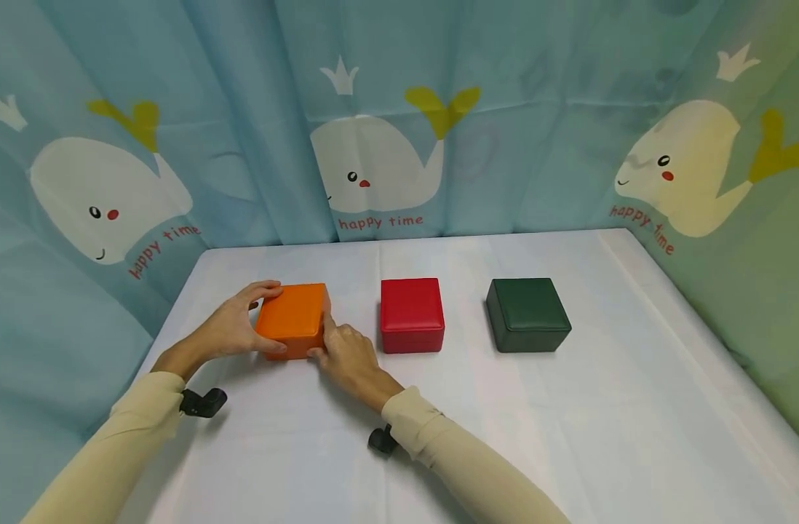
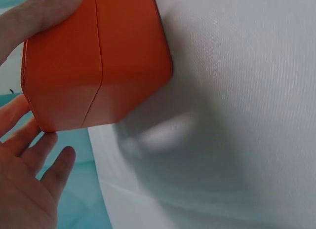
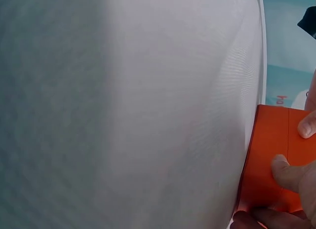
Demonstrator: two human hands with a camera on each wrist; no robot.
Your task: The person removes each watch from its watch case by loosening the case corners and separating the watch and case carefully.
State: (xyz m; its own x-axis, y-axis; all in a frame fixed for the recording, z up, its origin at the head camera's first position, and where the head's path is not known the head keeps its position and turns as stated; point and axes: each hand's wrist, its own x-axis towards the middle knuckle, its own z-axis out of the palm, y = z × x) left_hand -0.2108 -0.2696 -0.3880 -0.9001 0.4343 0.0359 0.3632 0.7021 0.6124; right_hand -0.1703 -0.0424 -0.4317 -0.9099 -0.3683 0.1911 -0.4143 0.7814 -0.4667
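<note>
An orange box [image 1: 293, 311] with a closed lid sits on the left part of the white table. My left hand [image 1: 232, 322] grips its left side, thumb on the front face and fingers reaching to the back edge. In the left wrist view a thin seam runs round the box [image 2: 98, 61] below its lid. From the right, my right hand [image 1: 350, 356] holds the same box, its thumb [image 3: 282, 171] against the front face near that seam and its index finger along the right side. The other right fingers are bent near the lower right corner.
A red box [image 1: 412, 314] stands on the table a little right of my right hand. Farther right is a dark green box [image 1: 529, 314], lid down. A blue curtain [image 1: 242, 145] with whale prints hangs behind the white-covered table [image 1: 609, 422].
</note>
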